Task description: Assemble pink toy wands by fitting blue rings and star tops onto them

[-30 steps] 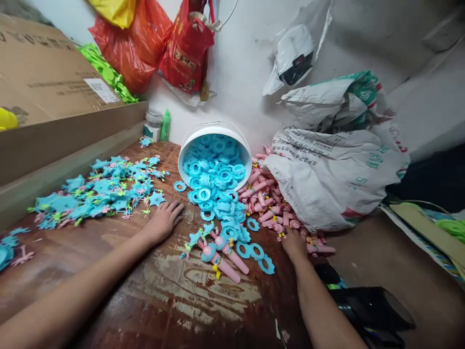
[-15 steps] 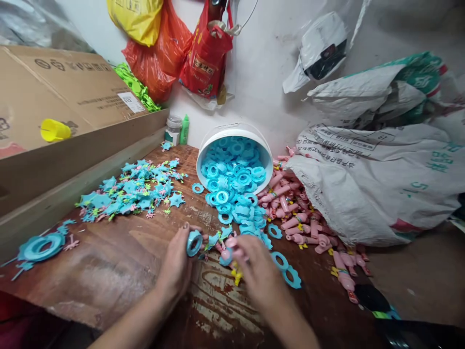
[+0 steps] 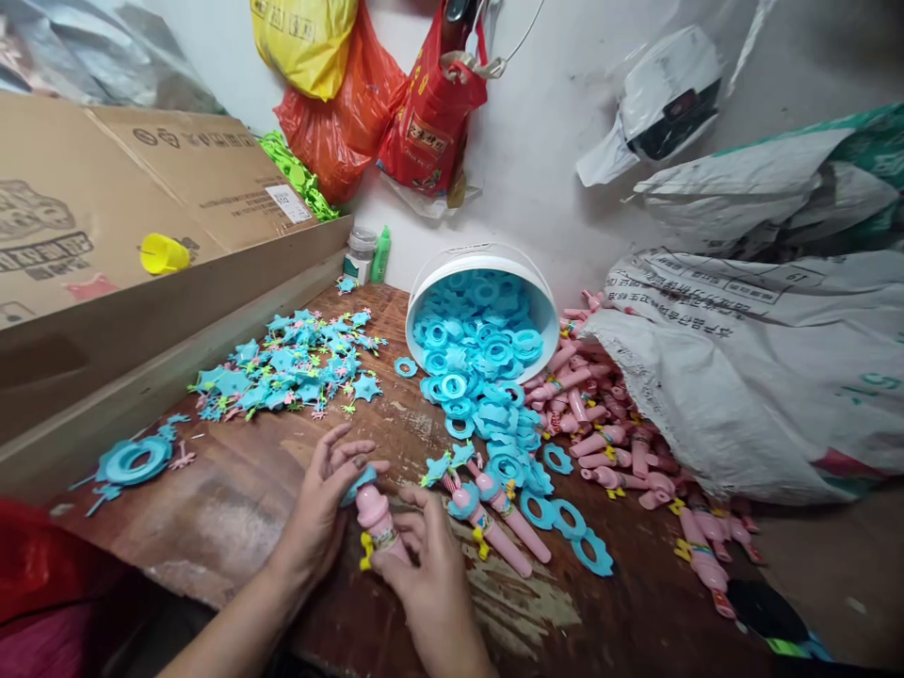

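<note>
Left hand (image 3: 326,504) pinching a blue plastic ring (image 3: 358,483) onto the top of a pink plastic toy handle (image 3: 378,524), remaining fingers spread. Right hand (image 3: 429,576) closed around the lower end of the same handle, just above the worn brown wooden table (image 3: 233,508) near its front edge. Just right of the hands, two finished pink toy wands with blue heads (image 3: 494,513) lying flat. Behind those, a tipped white plastic bucket (image 3: 487,266) spilling blue rings (image 3: 480,377). Beside the bucket, loose pink handles (image 3: 607,438) against a white woven sack (image 3: 763,377). Far left, a scatter of blue star-shaped pieces (image 3: 289,363) near a brown cardboard box (image 3: 105,235).
</note>
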`<state>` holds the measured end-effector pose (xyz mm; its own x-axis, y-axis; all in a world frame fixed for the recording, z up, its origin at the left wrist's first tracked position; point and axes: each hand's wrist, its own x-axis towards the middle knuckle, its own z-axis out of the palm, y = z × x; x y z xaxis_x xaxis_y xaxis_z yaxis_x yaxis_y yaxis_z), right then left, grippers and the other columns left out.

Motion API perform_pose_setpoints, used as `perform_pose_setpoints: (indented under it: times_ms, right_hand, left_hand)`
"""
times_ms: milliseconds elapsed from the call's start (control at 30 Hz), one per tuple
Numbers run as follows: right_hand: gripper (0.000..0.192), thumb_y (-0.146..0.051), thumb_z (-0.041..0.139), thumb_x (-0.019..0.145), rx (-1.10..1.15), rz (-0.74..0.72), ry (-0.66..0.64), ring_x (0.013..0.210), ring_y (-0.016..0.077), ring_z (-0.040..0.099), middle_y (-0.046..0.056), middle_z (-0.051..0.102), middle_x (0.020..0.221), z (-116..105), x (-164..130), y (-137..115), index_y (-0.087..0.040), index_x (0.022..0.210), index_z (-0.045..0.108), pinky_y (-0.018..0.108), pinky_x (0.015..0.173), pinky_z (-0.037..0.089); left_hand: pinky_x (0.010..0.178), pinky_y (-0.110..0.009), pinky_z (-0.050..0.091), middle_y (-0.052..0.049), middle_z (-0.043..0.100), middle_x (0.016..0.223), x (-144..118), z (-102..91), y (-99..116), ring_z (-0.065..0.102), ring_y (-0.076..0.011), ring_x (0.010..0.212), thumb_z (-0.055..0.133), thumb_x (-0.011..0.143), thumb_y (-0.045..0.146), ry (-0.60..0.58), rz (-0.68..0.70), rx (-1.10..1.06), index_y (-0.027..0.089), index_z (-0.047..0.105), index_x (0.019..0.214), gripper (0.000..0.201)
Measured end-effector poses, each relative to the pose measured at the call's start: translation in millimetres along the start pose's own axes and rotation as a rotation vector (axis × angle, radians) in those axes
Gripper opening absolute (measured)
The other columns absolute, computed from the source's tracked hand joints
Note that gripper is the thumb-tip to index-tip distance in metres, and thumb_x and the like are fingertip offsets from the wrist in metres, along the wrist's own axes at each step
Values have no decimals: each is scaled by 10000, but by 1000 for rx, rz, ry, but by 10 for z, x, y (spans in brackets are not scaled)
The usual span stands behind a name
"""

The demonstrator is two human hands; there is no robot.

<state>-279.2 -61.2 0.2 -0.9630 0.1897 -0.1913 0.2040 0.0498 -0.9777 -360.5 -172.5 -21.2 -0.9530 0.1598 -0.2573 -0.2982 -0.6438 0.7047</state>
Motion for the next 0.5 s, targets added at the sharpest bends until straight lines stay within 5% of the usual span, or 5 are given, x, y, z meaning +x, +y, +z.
perform_pose_setpoints:
  times_ms: [133,267,367,433,500]
  right_hand:
    - [362,-229,733,781,22,-117,13,1061,238,691,63,749,1134,7,-80,111,-251,1134,657,330,919,525]
    - [453,-426,893,689,562,190,-271,580,124,650,50,756,896,-88,-114,117,-210,1009,655,202,501,484]
    - [465,-544,880,682,791,353,-390,369,49,478,5,680,624,-147,-66,150,-168,859,671,135,342,332]
    - [469,-570,851,716,776,354,-277,370,51,485,8,668,588,-153,-21,182,-147,830,684,128,333,322]
    - [461,-555,841,743,673,330,-123,425,57,539,41,727,722,-151,2,215,-140,884,698,138,367,370]
  left_hand:
    - [807,-268,538,-48,638,1162,-136,5,17,689,-183,963,868,723,297,-177,23,49,342,348,1443,889]
    - [807,-285,529,-86,612,1255,-235,-3,-47,686,-186,951,797,803,353,-482,-59,21,387,233,1533,923]
    - [837,-347,536,-141,614,1292,76,13,-82,684,-242,1032,595,943,441,-673,46,338,322,150,1587,792]
    - [945,-395,513,-164,608,1324,481,58,-57,634,-259,1160,351,1043,377,-563,291,828,247,192,1585,580]
    - [1123,-502,380,-177,495,1474,921,106,15,450,-323,1375,476,991,288,-391,423,1274,213,316,1542,579]
